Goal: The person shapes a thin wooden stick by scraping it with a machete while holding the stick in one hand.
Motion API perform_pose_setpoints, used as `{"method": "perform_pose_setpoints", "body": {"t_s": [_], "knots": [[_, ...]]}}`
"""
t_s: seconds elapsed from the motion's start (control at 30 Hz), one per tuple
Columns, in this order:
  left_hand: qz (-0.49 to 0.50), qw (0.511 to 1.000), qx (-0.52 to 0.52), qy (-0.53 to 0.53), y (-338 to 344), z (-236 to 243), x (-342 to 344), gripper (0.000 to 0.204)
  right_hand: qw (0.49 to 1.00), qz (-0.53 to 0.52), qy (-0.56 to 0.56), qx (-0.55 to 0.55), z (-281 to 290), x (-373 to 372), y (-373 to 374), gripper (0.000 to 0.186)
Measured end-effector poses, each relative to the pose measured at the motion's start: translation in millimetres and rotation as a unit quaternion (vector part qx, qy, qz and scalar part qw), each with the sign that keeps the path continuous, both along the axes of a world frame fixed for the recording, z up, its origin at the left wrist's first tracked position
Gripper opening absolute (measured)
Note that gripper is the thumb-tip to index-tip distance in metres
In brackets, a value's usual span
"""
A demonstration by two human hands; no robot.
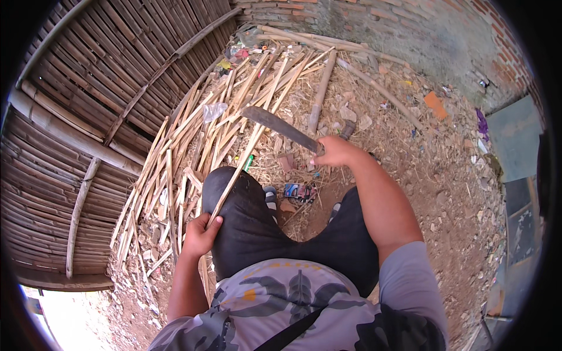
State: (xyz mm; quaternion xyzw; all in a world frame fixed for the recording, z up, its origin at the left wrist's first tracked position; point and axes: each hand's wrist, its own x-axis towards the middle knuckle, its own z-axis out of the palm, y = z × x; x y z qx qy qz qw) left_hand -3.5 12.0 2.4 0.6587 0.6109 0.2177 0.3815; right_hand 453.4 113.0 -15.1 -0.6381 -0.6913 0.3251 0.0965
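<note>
My right hand (338,151) is closed round the handle of a machete (284,127). Its broad dark blade points to the left and slightly away from me. In my left hand (200,235), beside my left thigh, a long split bamboo strip (237,169) is pinched near its lower part. The strip lies across my left knee and slants up to the right, away from me. In the picture the blade crosses over the strip's upper part; whether the two touch, I cannot tell.
A heap of split bamboo strips (175,155) covers the ground at left, beside a bamboo slat wall (64,202). Thicker poles (322,93) lie farther off, near a brick wall (404,35). Rubble, straw and a small coloured packet (300,192) lie about my feet. Panels (515,140) lean at right.
</note>
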Motion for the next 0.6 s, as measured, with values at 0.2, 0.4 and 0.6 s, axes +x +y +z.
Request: {"method": "perform_pose_setpoints", "body": {"t_s": [0.2,0.4,0.6], "knots": [[0.0,1.0,-0.003,-0.007,1.7,-6.0,-4.4,0.039,1.0,0.0,0.0,-0.001,4.9,-2.7,-1.7,0.052],[-0.005,1.0,0.007,-0.028,3.3,-13.3,-6.9,0.037,0.999,0.017,-0.02,0.018,9.4,-1.6,-3.7,0.052],[-0.003,0.998,-0.02,-0.053,2.4,-10.7,-4.2,0.036,1.0,0.008,-0.006,0.008,8.6,-1.7,-5.0,0.053]]}}
